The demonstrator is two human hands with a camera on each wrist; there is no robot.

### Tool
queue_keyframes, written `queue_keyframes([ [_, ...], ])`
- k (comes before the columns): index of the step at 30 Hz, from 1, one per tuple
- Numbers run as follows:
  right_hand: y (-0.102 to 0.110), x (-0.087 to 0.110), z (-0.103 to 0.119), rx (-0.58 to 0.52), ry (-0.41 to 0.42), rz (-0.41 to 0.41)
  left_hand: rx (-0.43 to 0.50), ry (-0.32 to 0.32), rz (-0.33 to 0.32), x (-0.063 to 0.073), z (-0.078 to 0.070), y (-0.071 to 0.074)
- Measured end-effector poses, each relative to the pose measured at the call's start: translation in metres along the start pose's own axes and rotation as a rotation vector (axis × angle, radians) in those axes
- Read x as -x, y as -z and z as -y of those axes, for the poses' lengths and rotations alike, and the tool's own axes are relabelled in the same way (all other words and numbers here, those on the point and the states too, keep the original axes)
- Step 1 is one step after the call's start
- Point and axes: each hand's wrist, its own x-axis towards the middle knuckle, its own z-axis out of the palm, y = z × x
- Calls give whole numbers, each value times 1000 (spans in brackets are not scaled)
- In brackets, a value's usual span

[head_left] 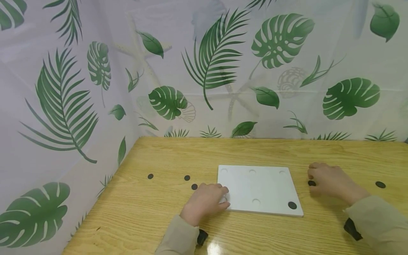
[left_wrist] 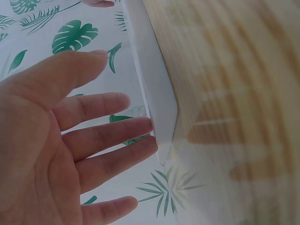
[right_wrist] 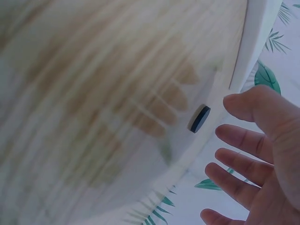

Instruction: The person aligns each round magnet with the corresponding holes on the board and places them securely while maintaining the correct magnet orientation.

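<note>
A white rectangular board [head_left: 264, 187] with shallow round recesses lies on the table, and one black disc [head_left: 292, 205] sits at its near right corner. My left hand [head_left: 205, 200] is at the board's left end. Its middle fingertips [left_wrist: 145, 125] come right up to the board's edge, with the fingers spread and loosely straight. To the right of the board, my right hand [head_left: 331, 182] hovers around another black disc [head_left: 312, 183] lying on the wood. In the right wrist view the thumb and fingers are apart, and that disc [right_wrist: 200, 119] is just beyond their tips.
Three black discs lie left of the board: one farther out [head_left: 150, 176], another [head_left: 187, 177] nearer, and a third [head_left: 194, 186] beside my left hand. One more disc [head_left: 380, 184] lies at far right. A leaf-print curtain [head_left: 223, 120] hangs behind the wooden table [head_left: 143, 219].
</note>
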Motion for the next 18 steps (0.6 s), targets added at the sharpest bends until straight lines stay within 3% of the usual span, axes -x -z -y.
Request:
queue_keyframes([
  [18, -6, -1, -7, -27, -22, 50, -9, 13, 20, 0, 0, 0],
])
